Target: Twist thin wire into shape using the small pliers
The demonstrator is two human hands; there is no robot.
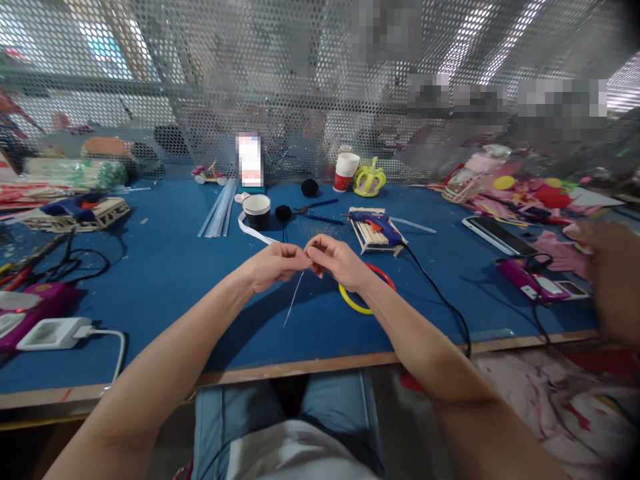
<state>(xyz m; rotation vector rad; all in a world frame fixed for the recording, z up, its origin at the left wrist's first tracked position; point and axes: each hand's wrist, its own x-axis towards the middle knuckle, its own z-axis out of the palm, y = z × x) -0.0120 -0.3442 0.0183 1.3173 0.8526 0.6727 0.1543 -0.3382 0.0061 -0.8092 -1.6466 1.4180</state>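
My left hand [275, 265] and my right hand [340, 261] meet over the middle of the table, fingertips pinched together around something too small to make out. From between them a thin white strand [294, 298] hangs down towards the table. A white ribbon [256, 234] runs from a black-and-white roll [257, 212] and disappears behind my left hand; whether the fingers grip it is hidden. Under my right wrist lie a yellow ring [356, 305] and a red ring [383, 272], partly covered by the forearm.
A blue glue gun [377, 223] rests on a small wooden rack [367, 239], its cable trailing to the front edge. Pliers [320, 215], black balls [309, 187], clear sticks [220, 210], paper cups [345, 172] and a phone [251, 160] stand behind. Another person's hand [617, 280] is at right.
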